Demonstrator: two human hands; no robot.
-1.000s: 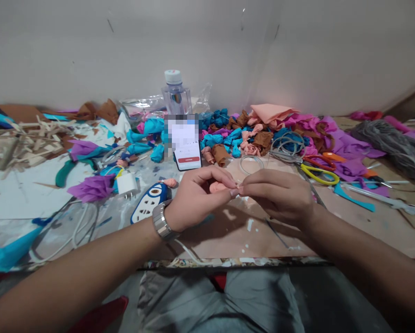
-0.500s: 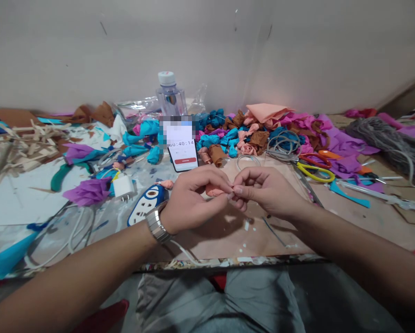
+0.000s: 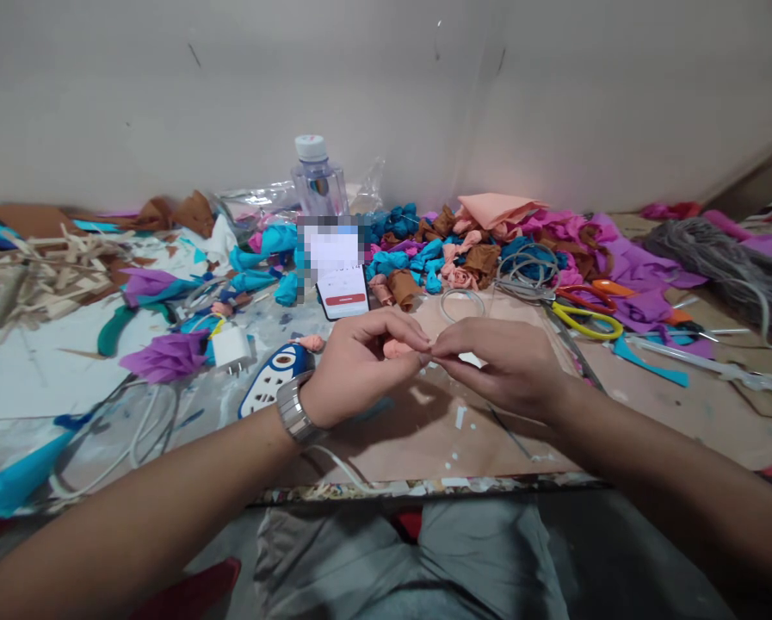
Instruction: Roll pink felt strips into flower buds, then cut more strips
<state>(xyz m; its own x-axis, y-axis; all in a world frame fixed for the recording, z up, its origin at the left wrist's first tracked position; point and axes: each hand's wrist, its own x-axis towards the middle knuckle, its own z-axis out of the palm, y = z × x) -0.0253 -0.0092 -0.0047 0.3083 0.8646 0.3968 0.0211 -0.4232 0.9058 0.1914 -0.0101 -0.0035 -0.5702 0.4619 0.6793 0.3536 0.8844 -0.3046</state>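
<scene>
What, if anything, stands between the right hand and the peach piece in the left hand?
Nothing visible: the right hand pinches close beside the peach piece, at the edge of the left hand. Whether it touches the piece, I cannot tell.

- Left hand (image 3: pixel 360 370): nearer than the phone (image 3: pixel 347 288), fingers curled, thumb extended toward their tips.
- Right hand (image 3: pixel 511 357): nearer and right of the phone, fingertips pinched, meeting the left's.
- Forearms (image 3: pixel 185 495): angled inward.

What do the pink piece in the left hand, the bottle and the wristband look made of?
Pink piece in the left hand: perhaps matte crepe paper, from its dull surface; mostly hidden, so fabric is possible. Bottle: probably glossy clear plastic, being see-through and shiny. Wristband: likely polished metal, given its silvery segments.
</scene>
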